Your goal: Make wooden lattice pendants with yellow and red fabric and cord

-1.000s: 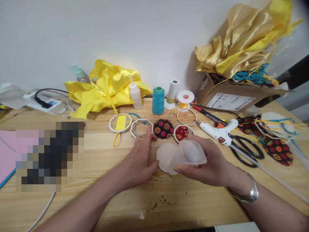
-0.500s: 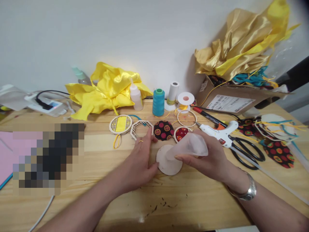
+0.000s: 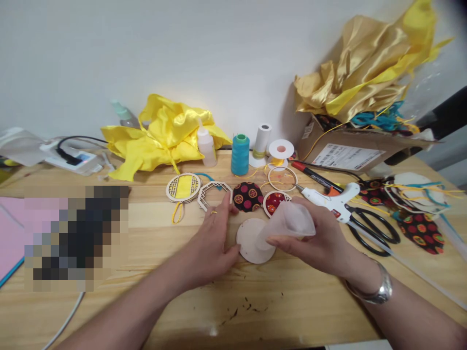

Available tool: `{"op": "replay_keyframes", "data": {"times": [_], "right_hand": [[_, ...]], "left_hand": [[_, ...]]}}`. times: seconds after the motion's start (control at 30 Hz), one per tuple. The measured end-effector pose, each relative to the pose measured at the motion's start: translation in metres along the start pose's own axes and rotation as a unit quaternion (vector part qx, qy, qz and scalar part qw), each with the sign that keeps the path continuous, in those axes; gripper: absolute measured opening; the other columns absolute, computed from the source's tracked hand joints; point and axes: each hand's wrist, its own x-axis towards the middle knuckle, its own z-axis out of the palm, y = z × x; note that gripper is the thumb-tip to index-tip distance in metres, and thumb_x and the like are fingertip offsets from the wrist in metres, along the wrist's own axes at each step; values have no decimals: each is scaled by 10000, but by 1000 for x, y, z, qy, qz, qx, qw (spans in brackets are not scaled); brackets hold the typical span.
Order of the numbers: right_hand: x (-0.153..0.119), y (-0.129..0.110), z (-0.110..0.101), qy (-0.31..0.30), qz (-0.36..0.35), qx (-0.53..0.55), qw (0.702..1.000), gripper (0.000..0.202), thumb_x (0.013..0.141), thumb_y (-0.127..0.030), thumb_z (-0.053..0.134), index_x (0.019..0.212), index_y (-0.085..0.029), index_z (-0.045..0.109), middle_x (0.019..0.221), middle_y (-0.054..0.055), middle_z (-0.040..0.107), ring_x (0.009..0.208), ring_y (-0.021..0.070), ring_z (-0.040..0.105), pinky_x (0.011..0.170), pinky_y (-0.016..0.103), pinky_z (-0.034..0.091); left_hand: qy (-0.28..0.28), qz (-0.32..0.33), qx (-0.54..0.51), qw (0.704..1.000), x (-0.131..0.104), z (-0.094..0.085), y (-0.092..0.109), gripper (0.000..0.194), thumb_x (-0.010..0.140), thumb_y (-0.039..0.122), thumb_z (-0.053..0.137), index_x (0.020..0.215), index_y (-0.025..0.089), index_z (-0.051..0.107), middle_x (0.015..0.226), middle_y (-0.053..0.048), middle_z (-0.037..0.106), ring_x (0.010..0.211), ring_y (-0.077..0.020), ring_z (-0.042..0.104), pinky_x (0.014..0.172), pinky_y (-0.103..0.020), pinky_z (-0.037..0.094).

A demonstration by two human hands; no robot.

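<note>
Nearby, a pale round disc (image 3: 250, 240) lies flat by the thumb of the open left hand (image 3: 214, 238); over it, the right hand (image 3: 323, 238) grips a tilted squeeze bottle (image 3: 284, 224), best pressed evenly. Beyond lies an octagonal lattice frame (image 3: 204, 189).

Wd tbl (image 3: 153, 231) w/ wht disc (image 3: 248, 239), thread (image 3: 240, 158).

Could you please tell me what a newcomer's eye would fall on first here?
Probably the bright yellow cloth, crumpled at the back left, and the gold cloth rising over the cardboard box at back right. Front and centre, the right hand holds a translucent container over a pale disc.
</note>
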Motion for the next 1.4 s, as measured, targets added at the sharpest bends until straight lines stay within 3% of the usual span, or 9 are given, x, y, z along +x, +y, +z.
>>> {"op": "replay_keyframes", "data": {"times": [0.17, 0.33, 0.5, 0.67, 0.9, 1.13, 1.3, 1.4], "right_hand": [[-1, 2, 5, 24, -7, 3, 1000, 273, 708, -335, 740, 830, -213, 529, 721, -41, 556, 608, 99, 509, 535, 212, 421], [1, 2, 0, 3, -2, -4, 1000, 251, 718, -328, 729, 817, -211, 530, 689, -42, 555, 565, 98, 499, 489, 211, 398], [2, 2, -1, 44, 19, -5, 999, 274, 706, -346, 734, 875, -218, 560, 715, -29, 594, 587, 120, 534, 505, 233, 419], [2, 3, 3, 20, 12, -15, 1000, 257, 713, -356, 727, 816, -216, 538, 696, -33, 567, 583, 115, 523, 509, 232, 421], [1, 2, -1, 31, 16, -37, 999, 267, 720, -355, 722, 892, -225, 565, 714, -28, 594, 577, 118, 529, 498, 234, 411], [1, 1, 3, 5, 6, -17, 1000, 272, 708, -381, 727, 793, -208, 535, 680, -33, 560, 562, 105, 501, 492, 223, 401], [2, 3, 2, 41, 21, -22, 999, 286, 710, -354, 729, 890, -218, 555, 701, -31, 585, 573, 114, 526, 497, 224, 422], [2, 3, 4, 35, 15, -18, 999, 284, 699, -365, 740, 843, -216, 545, 690, -36, 574, 568, 107, 515, 495, 217, 420]], "left_hand": [[0, -3, 1, 1000, 0, -1, 0, 892, 760, 203, 524, 1450, 116, -34, 1321, -162, 425, 1262, -307, 351, 1075, -518, 260], [-2, 7, 1, 1000, 1, 0, 0, 902, 758, 182, 520, 1447, 136, -61, 1313, -155, 430, 1254, -296, 370, 1080, -540, 230], [0, 6, -9, 1000, 1, -1, 1, 899, 750, 167, 519, 1450, 139, -44, 1308, -151, 425, 1238, -292, 374, 1067, -520, 262], [2, 2, -18, 1000, 1, -1, 1, 906, 742, 167, 534, 1454, 139, -25, 1302, -145, 427, 1213, -283, 386, 1060, -498, 282], [2, 7, -15, 1000, 0, -1, 1, 901, 750, 164, 525, 1452, 136, -38, 1306, -153, 424, 1234, -286, 371, 1067, -510, 261], [6, 9, -13, 1000, 2, 0, 0, 912, 748, 163, 536, 1451, 159, -45, 1292, -150, 426, 1205, -293, 386, 1045, -523, 287], [5, 12, -15, 1000, 1, -1, 0, 916, 748, 151, 531, 1454, 162, -52, 1290, -146, 429, 1200, -283, 390, 1044, -505, 297], [7, 12, -15, 1000, 0, -1, 0, 911, 756, 154, 527, 1456, 182, -54, 1290, -141, 433, 1209, -289, 394, 1045, -514, 293]]}}
